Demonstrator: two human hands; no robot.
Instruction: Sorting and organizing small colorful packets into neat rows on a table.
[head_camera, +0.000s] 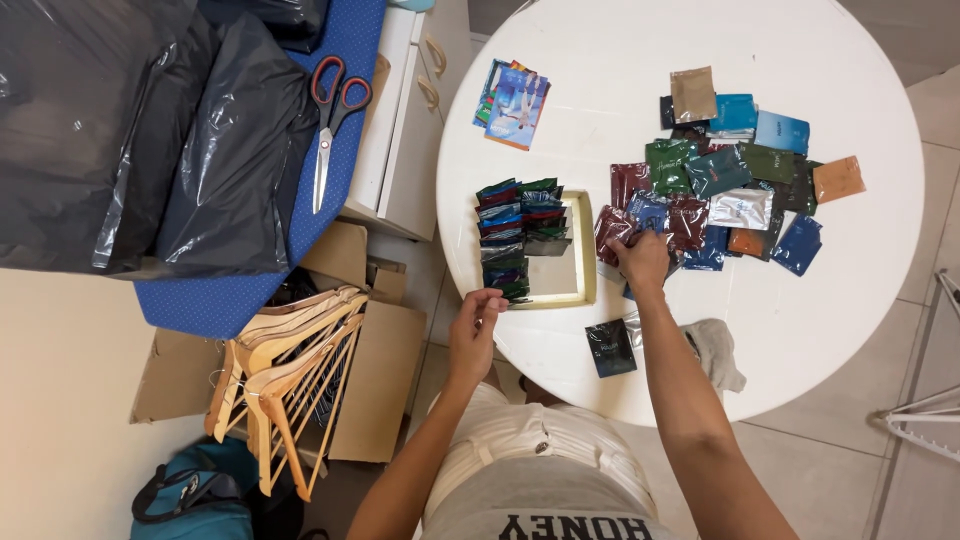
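Note:
A round white table (800, 330) carries a loose pile of small foil sachets (730, 185) in several colours. My right hand (642, 258) rests on the pile's near left edge, fingers pressing a dark red sachet (612, 228). A shallow cream tray (583, 262) holds a row of sachets (515, 235) stood on edge. My left hand (476, 320) touches the near end of that row at the tray's front left corner. A single black sachet (610, 347) lies flat near the table's front edge.
A stack of picture cards (515, 105) lies at the table's far left; a grey cloth (715, 352) sits by my right forearm. Left of the table stand a white cabinet (405, 150), scissors (330, 120) on a blue board, black plastic bags (130, 130), wooden hangers (285, 390) on cardboard.

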